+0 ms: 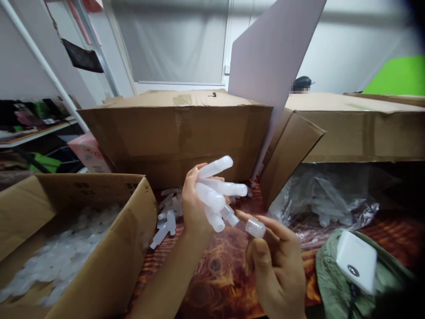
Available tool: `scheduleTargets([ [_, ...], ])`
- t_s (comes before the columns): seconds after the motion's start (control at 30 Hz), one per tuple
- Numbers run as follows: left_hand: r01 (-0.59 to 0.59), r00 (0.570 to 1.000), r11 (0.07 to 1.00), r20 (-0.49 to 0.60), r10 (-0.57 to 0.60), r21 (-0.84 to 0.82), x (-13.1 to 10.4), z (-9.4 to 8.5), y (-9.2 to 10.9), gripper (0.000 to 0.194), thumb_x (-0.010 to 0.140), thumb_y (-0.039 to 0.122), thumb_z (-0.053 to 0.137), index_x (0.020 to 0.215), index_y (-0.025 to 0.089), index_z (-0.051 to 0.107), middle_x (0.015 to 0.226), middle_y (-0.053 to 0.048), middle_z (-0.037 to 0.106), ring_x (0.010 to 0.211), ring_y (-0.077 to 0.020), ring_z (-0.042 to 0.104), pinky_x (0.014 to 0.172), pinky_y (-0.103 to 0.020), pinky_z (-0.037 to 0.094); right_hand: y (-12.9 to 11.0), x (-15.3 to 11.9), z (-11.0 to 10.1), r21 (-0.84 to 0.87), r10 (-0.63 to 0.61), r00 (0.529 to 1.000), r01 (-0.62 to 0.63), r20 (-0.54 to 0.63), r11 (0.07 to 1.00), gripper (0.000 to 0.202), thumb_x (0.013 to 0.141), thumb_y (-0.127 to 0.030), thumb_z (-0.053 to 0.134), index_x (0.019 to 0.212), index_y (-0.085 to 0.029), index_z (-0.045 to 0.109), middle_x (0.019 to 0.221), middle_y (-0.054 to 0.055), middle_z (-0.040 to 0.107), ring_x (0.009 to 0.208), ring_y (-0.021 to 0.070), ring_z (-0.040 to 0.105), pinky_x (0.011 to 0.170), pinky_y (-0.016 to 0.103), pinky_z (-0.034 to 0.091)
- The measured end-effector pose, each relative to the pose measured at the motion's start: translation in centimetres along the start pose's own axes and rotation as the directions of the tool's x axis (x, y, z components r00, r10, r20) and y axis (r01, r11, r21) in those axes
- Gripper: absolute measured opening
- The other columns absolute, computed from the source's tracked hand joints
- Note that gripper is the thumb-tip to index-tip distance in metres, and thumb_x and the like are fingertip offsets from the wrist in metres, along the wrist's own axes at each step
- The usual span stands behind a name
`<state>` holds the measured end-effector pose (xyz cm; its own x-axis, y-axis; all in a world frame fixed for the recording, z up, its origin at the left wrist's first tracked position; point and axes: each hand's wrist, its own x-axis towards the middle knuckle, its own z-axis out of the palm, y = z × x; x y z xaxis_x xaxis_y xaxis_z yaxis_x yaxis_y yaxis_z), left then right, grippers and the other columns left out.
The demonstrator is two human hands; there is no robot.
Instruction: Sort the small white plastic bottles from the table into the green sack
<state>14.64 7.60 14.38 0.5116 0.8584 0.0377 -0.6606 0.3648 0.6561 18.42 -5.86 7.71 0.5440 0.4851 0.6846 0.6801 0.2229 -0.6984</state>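
A: The left hand [191, 208]: how is it seen?

B: It is wrapped around a fanned bunch of whitish, translucent bottles [210, 197], of which at least five can be counted. The bunch is held to the right of the open carton [134, 248], above the bench [215, 274].

A: And the right hand [282, 261]?

B: A short see-through piece [255, 228] is pinched between its thumb and fingers. That piece is held farther to the right of the open carton than the bunch, and near the bunch. Whether the bottles are touched by the fingertips cannot be told.

A: What is contained in the open carton?

B: A wide layer of translucent pieces [69, 248] is spread inside it, too blurred to be counted. Just to the right of its wall, loose bottles [169, 217] are heaped on the bench, partly hidden by the left hand.

A: What else is placed around it?

B: A large closed carton [179, 137], sealed with tape, is set behind the open carton and to its right. Well to the right of the open carton, similar pieces are held in a clear plastic bag [292, 199], and a white device [358, 257] is laid on green cloth [327, 266].
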Motion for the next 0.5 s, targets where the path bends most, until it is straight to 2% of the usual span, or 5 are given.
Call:
scheduleTargets([
  [0.1,-0.044,0.998,0.998,-0.041,0.046,0.050,-0.4,0.2,-0.1,0.021,0.084,0.036,0.052,0.099,0.022,0.057,0.065,-0.002,0.065,0.050,-0.0196,0.063,0.050,-0.029,0.047,-0.1,0.1,-0.1,-0.047,-0.041,0.998,0.043,0.039,0.998,0.032,0.095,-0.020,0.050,0.127,-0.021,0.047,0.120,0.014,0.064,0.104,0.0215,0.066,0.081,0.034,0.058],
  [0.23,-0.082,0.995,0.993,-0.054,0.087,0.084,-0.6,0.2,-0.2,0.019,0.084,0.037,0.053,0.096,0.024,0.060,0.067,-0.003,0.066,0.052,-0.0189,0.062,0.048,-0.027,0.045,0.3,0.8,-0.1,-0.219,-0.193,0.980,0.198,0.043,0.955,0.029,0.091,-0.013,0.055,0.119,-0.020,0.054,0.104,0.010,0.065,0.094,0.0177,0.066,0.079,0.028,0.057],
  [0.3,-0.071,0.995,0.993,-0.061,0.077,0.091,-0.5,0.1,-0.2,0.020,0.084,0.037,0.052,0.096,0.024,0.060,0.066,-0.002,0.066,0.051,-0.0180,0.061,0.049,-0.027,0.045,0.4,1.1,-0.2,-0.252,-0.275,0.960,0.280,0.057,0.926,0.034,0.089,-0.007,0.054,0.121,-0.019,0.052,0.104,0.009,0.064,0.096,0.0169,0.065,0.080,0.027,0.056],
  [0.4,-0.020,0.997,0.994,-0.075,0.029,0.108,-0.3,0.2,-0.4,0.024,0.084,0.040,0.053,0.099,0.023,0.058,0.064,-0.001,0.065,0.047,-0.0165,0.058,0.050,-0.027,0.046,0.5,1.2,-0.4,-0.274,-0.370,0.923,0.385,0.109,0.881,0.044,0.088,0.001,0.050,0.128,-0.017,0.048,0.116,0.014,0.061,0.110,0.0188,0.061,0.088,0.029,0.054],
  [0.5,0.016,0.995,0.991,-0.098,-0.003,0.133,-0.2,0.4,-0.6,0.028,0.084,0.042,0.053,0.101,0.020,0.058,0.062,-0.001,0.065,0.043,-0.0153,0.056,0.049,-0.027,0.045,0.6,1.1,-0.4,-0.324,-0.380,0.919,0.393,0.105,0.860,0.038,0.090,-0.003,0.049,0.126,-0.013,0.049,0.115,0.016,0.062,0.107,0.0203,0.063,0.084,0.029,0.054],
])
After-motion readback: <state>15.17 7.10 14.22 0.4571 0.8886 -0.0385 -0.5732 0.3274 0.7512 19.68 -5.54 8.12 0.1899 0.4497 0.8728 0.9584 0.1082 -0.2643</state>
